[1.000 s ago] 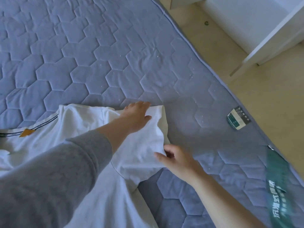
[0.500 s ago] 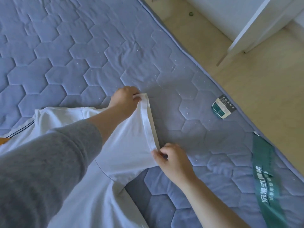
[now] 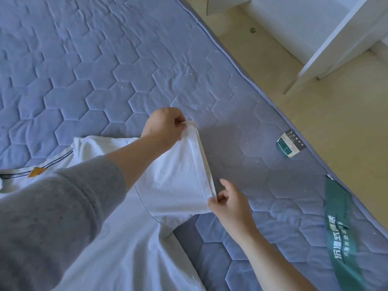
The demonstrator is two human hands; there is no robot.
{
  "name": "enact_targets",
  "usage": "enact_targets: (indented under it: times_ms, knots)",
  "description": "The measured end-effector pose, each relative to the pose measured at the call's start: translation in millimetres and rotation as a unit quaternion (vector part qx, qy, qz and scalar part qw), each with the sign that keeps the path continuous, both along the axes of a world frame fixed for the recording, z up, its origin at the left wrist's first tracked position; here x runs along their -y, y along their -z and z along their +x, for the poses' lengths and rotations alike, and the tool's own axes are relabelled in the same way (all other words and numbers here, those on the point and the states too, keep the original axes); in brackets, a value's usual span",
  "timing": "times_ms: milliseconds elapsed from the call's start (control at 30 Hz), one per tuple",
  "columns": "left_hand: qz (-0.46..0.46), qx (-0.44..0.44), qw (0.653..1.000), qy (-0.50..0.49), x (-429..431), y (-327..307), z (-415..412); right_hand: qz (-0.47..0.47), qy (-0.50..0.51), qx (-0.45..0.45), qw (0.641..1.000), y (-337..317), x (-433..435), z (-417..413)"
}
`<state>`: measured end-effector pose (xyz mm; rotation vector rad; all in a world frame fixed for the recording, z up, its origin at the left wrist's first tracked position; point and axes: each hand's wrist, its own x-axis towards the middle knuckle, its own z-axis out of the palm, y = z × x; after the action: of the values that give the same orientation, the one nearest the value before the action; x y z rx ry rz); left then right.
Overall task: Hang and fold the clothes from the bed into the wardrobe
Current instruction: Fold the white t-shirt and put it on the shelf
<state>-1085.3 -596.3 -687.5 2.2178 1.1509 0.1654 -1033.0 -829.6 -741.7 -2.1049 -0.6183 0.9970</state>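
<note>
Home bedroom, blue quilted mattress (image 3: 109, 66), pale wood floor (image 3: 340, 122), white wardrobe (image 3: 327, 28)

A green band (image 3: 340, 238) lies along the bed (image 3: 105, 59) edge at the lower right of the frame. It carries large white Chinese characters, seemingly 沉浸式睡眠, with a line of smaller white characters beside them, too small to read. A white-and-green label (image 3: 290, 143) sits at the bed's right edge, mid-frame, and its print is dark and fine, not legible. At the left, a small orange tag (image 3: 36, 171) on the shirt (image 3: 172, 175) collar shows no readable writing.
</note>
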Motion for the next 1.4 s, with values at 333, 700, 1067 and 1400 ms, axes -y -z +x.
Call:
enact_targets:
  times_ms: [333,700,1067,1400]
  knots:
    - [0.004,0.044,0.990,-0.137,5,-52,-102,0.088,-0.097,0.120,0.984,-54,-8,-48]
    - [-0.021,0.036,0.945,-0.324,3,-29,-239,0.093,-0.328,0.164,0.925,-67,-19,-162]
    - [-0.052,-0.059,0.963,-0.259,68,40,-306,-0.010,-0.239,0.201,0.950,-17,-6,-178]
    - [-0.077,-0.025,0.962,-0.261,68,34,-333,-0.014,-0.256,0.234,0.938,-39,-61,-167]
